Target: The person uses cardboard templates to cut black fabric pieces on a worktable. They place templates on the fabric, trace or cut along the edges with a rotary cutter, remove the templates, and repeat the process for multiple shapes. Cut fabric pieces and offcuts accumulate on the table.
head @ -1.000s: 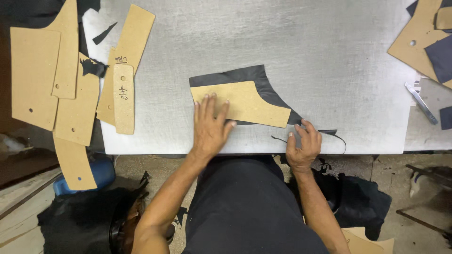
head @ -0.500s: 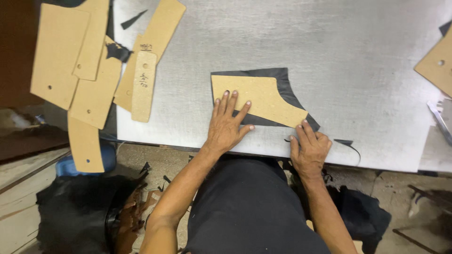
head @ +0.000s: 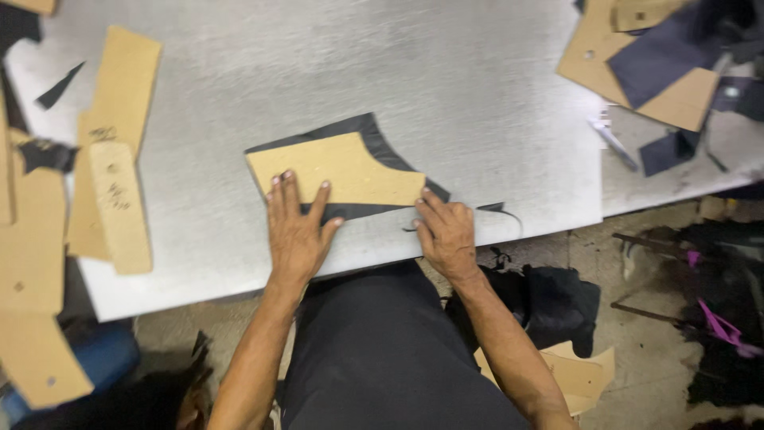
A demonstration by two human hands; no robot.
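A tan cardboard pattern (head: 350, 171) lies on a piece of black sheet material (head: 358, 131) near the front edge of the grey metal table (head: 398, 64). My left hand (head: 298, 231) presses flat on the pattern's lower left part, fingers spread. My right hand (head: 446, 235) rests at the pattern's right corner with its fingers bent. Whether it holds anything is hidden. A thin black trimmed strip (head: 497, 209) curls just right of that hand.
Several tan cardboard patterns (head: 119, 199) lie at the table's left side and overhang its edge. More patterns and dark pieces (head: 637, 56) are piled at the far right, with a small metal tool (head: 613, 143) nearby. A black bag (head: 549, 302) sits on the floor.
The view has swung to the right. My right hand has moved up from the table's edge to the pattern's right corner. My left hand stays pressed on the pattern.
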